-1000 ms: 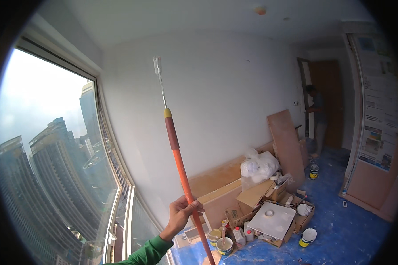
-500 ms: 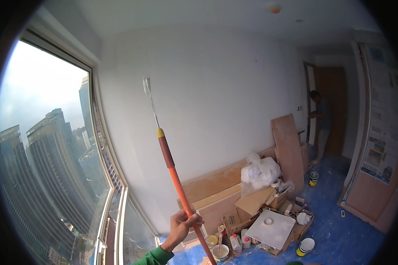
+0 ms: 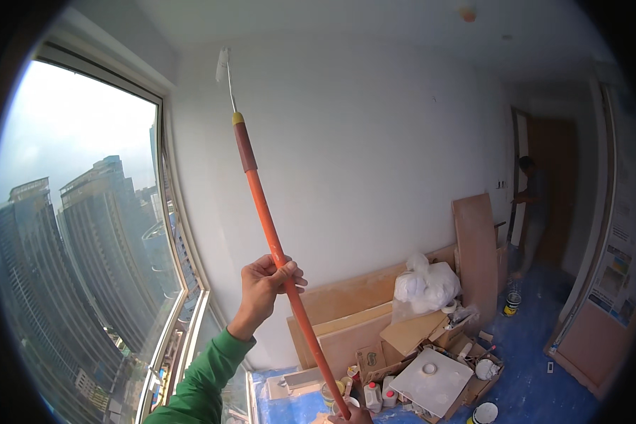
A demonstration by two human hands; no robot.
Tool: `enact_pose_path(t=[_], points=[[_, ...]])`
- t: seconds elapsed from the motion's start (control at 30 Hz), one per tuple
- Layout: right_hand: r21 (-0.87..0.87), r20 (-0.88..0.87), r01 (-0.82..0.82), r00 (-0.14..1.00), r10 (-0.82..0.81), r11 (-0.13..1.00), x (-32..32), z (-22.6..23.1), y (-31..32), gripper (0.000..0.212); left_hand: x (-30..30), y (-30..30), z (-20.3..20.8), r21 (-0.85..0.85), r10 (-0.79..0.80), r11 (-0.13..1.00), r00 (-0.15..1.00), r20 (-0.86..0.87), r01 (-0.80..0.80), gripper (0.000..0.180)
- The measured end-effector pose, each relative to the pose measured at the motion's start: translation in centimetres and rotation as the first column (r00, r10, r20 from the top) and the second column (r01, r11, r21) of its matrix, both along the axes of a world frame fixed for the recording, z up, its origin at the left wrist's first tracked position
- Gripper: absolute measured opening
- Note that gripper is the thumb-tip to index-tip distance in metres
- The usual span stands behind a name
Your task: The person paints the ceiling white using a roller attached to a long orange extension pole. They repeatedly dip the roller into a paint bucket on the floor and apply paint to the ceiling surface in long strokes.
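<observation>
A long orange pole (image 3: pixel 267 219) slants up and leftward in front of the white wall (image 3: pixel 346 155). Its dark red grip ends in a yellow collar, from which a thin wire frame carries a white paint roller (image 3: pixel 222 66). Whether the roller touches the wall, I cannot tell. My left hand (image 3: pixel 267 286), in a green sleeve, is closed round the pole's middle, thumb on top. Down at the lower edge my right hand (image 3: pixel 355 414) grips the pole's lower end and is only partly in view.
A large window (image 3: pixel 85 212) fills the left side. Below the wall lie boards (image 3: pixel 353 293), white plastic bags (image 3: pixel 427 286), a white panel (image 3: pixel 431 381), jugs (image 3: pixel 372 396) and paint cans (image 3: pixel 485 413) on blue floor sheeting (image 3: pixel 523 360). Another person (image 3: pixel 533 205) stands by the far doorway.
The roller and pole have risen, and my left hand has moved up and slightly left with them. My right hand has come into view on the pole's lower end.
</observation>
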State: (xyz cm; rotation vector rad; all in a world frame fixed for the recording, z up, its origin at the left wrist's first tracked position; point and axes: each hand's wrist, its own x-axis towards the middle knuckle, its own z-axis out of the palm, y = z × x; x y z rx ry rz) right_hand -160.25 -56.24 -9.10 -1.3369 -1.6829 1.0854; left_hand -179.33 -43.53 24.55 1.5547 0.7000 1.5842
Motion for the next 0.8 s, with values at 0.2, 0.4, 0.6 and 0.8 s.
enact_pose_path(t=[0.2, 0.4, 0.6, 0.8], points=[[-0.244, 0.153, 0.020, 0.988, 0.018, 0.970, 4.8, -6.3, -2.2, 0.030, 1.1, 3.2, 15.3, 0.291, 0.268, 0.923, 0.963, -0.018, -0.251, 0.025], [-0.133, -0.069, 0.099, 0.992, -0.109, 0.986, 7.7, -11.3, -1.9, 0.044, 0.8, 7.9, 26.9, 0.337, 0.479, 0.835, 0.876, -0.056, -0.435, 0.027], [0.056, -0.403, 0.017, 0.915, 0.007, 0.998, 4.1, -8.3, 3.4, 0.032, 3.5, 8.2, 29.1, 0.283, 0.510, 0.835, 0.857, -0.076, -0.472, 0.029], [0.087, -0.666, -0.191, 0.718, 0.200, 0.978, -0.2, -4.9, 4.4, 0.024, 1.8, 8.2, 29.0, 0.298, 0.556, 0.804, 0.828, -0.073, -0.514, 0.030]])
